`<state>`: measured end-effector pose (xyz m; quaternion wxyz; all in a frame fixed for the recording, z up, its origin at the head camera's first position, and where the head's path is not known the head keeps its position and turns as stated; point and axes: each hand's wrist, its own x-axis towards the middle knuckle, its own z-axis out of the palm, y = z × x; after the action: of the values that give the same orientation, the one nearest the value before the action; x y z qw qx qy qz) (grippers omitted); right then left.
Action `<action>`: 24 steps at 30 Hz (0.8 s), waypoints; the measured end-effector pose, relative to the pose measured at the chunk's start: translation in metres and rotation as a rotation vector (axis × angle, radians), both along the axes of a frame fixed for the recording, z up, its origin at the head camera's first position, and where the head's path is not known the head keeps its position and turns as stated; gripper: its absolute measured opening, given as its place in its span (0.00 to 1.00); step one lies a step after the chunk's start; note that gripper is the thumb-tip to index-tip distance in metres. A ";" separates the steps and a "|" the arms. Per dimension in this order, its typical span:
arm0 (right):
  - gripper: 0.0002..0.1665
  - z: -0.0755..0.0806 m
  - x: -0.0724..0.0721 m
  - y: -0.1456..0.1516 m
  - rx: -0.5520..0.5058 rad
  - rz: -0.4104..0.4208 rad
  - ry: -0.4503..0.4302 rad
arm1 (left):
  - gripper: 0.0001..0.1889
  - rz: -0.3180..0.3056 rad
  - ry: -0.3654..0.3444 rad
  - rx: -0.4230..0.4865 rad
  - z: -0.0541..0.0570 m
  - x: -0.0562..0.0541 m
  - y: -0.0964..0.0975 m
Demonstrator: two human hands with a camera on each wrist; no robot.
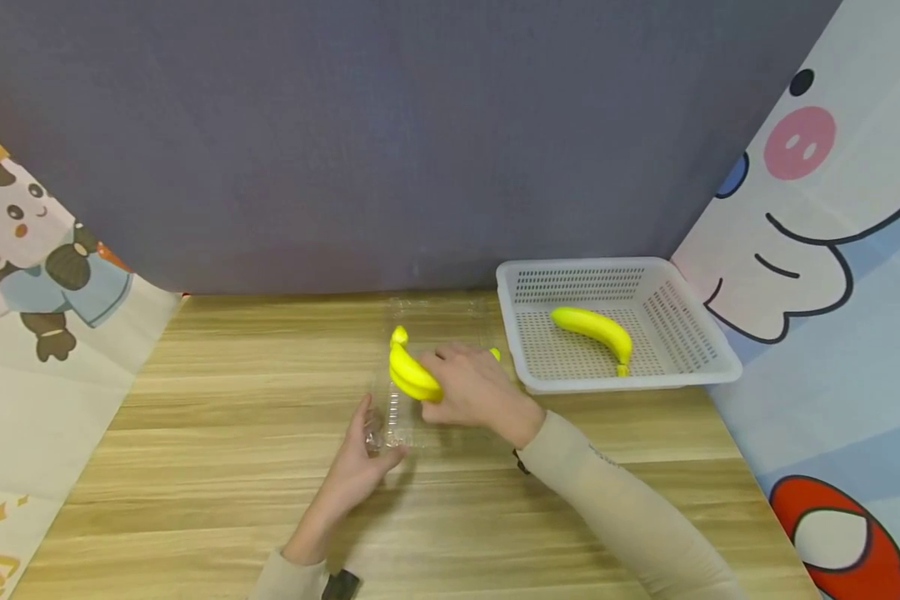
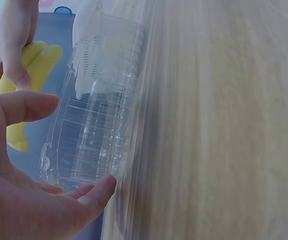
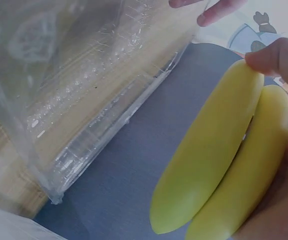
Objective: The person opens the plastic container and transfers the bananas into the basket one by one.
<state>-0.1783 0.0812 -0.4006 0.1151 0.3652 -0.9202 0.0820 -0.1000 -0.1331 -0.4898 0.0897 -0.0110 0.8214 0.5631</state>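
Note:
Two yellow bananas (image 3: 209,150) lie side by side in my right hand (image 1: 472,390). Its thumb and fingers grip them above a clear plastic container (image 2: 91,135), and part of the fruit is hidden behind the hand. At the container's near left corner is my left hand (image 1: 356,467), thumb and fingers spread apart. In the left wrist view a fingertip (image 2: 106,185) touches the lower edge of the plastic, while the thumb (image 2: 36,106) stands off from it.
A white perforated basket (image 1: 525,379) stands right of the container, with one banana (image 1: 592,327) inside. Behind the wooden table (image 1: 232,467) rises a grey panel (image 1: 345,150). Cartoon-printed sheets flank both sides.

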 end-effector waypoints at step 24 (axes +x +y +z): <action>0.25 0.023 0.004 0.021 -0.075 -0.091 -0.019 | 0.54 0.000 0.013 -0.002 0.001 0.003 0.002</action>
<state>-0.1747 0.1018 -0.3781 0.1234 0.3175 -0.9332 0.1144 -0.0972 -0.1309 -0.4891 0.0841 -0.0075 0.8224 0.5626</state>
